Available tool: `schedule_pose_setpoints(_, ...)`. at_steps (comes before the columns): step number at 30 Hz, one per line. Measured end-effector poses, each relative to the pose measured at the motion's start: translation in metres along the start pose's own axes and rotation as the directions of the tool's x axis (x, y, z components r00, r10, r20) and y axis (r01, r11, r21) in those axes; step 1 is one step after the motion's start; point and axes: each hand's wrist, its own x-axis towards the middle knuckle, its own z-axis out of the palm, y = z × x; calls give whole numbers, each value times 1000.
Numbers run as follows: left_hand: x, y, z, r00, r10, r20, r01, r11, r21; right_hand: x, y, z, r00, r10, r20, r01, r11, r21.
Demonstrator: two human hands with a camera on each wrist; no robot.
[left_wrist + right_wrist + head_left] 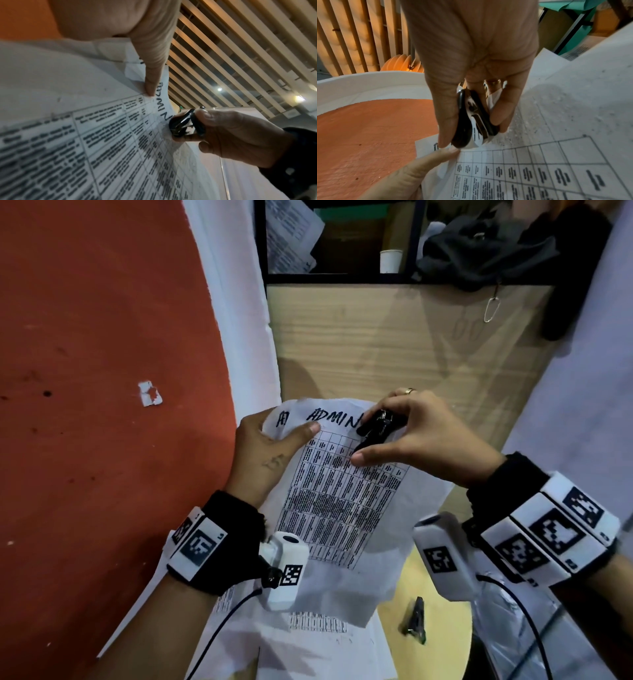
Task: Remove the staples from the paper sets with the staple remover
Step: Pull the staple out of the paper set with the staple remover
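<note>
A paper set (pixel 335 508) with a printed table and "ADMIN" handwritten at the top is held up in the air. My left hand (pixel 270 446) pinches its top left edge, thumb on the front of the sheet. My right hand (pixel 411 436) squeezes a black staple remover (pixel 376 428) between thumb and fingers, its jaws closed on the paper's top right corner. In the left wrist view the staple remover (pixel 184 125) bites the paper set (pixel 85 135) next to the handwriting. The right wrist view shows the staple remover (pixel 471 119) with paper caught between its jaws. No staple can be made out.
More printed sheets (pixel 308 642) lie on a round yellow table (pixel 438 621) below, beside a black binder clip (pixel 415 623). A wooden cabinet (pixel 394 344) stands ahead, with a white cup (pixel 390 261) and dark cloth (pixel 486 251) on its shelf. An orange wall (pixel 102 371) is at the left.
</note>
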Motion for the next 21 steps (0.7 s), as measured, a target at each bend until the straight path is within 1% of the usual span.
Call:
schedule_pose_setpoints(4,-4,3,5,1000,5,5,-5,1000,16,0,4,2,1000,-16,-4,16,999,-33)
schedule_pose_setpoints(9,-5,3,5,1000,-29,10,30,999,-32,-2,7,4,1000,-31,1,31,998,-47)
schedule_pose_setpoints(13,-5,4,6,999,-46,-16,45,998,-38,-1,6,5,999,-41,13,42,997,-70)
schedule_pose_setpoints(16,-5,5,7,999,-41,-34,39,998,-58,-1,5,5,999,-47,2,47,996,-76)
schedule_pose_setpoints(21,-5,4,5,1000,-11,-22,10,999,-50,-2,8,6,999,-34,-2,34,993,-111)
